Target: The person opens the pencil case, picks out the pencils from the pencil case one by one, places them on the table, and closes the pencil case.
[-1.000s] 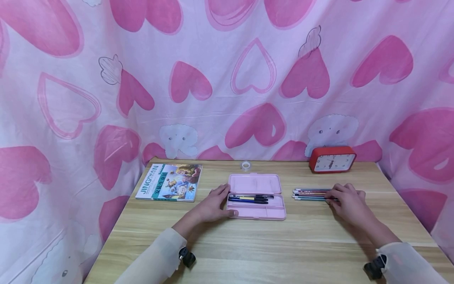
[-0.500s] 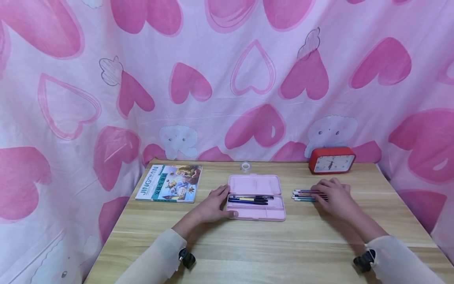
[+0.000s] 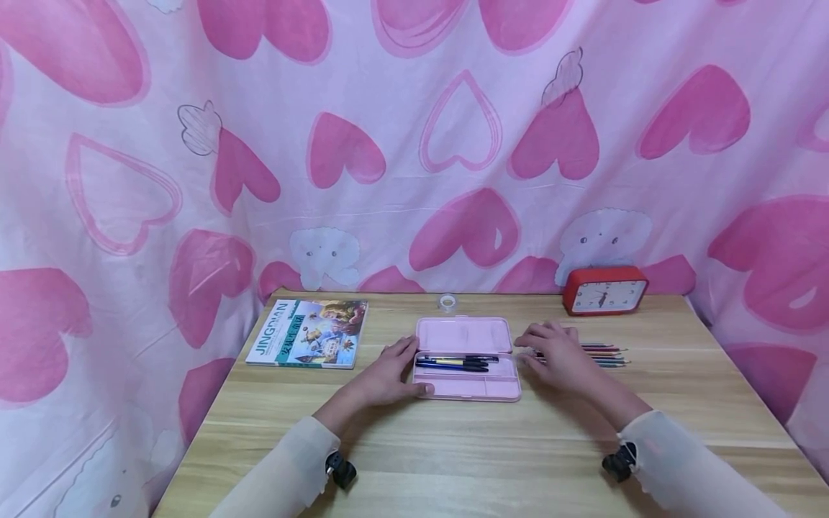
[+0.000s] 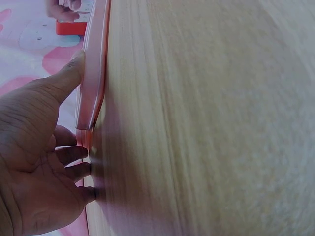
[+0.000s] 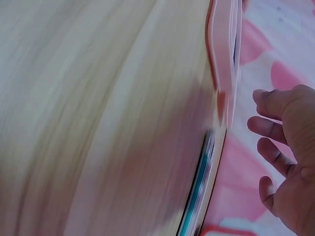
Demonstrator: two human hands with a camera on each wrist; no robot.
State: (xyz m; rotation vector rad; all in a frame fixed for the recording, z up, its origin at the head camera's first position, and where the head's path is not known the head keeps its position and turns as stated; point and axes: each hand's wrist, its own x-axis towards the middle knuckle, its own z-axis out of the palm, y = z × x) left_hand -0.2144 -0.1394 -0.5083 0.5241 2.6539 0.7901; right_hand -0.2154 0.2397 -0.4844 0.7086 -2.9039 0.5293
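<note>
A pink pencil case (image 3: 447, 388) lies with its lid open in the middle of the table. Several pens (image 3: 453, 364) rest in its rear compartment. My left hand (image 3: 388, 375) touches the case's left end, thumb on the front corner, the other fingers farther back; in the left wrist view the thumb presses along the pink side. Several pencils (image 3: 605, 355) lie side by side on the table to the right, tips pointing right. Over their left ends hovers my right hand (image 3: 557, 354), near the case's right edge; its fingers are loosely bent, with nothing between them in the right wrist view.
A magazine (image 3: 311, 334) lies at the back left of the wooden table (image 3: 453, 460). Behind the case is a roll of clear tape (image 3: 447, 301). At the back right stands a red clock (image 3: 605, 291), with a pink heart-patterned curtain (image 3: 401, 144) behind everything.
My right hand has moved left along the pencils, from their right ends to the left ends, uncovering the tips. The left hand and the pencil case have stayed put.
</note>
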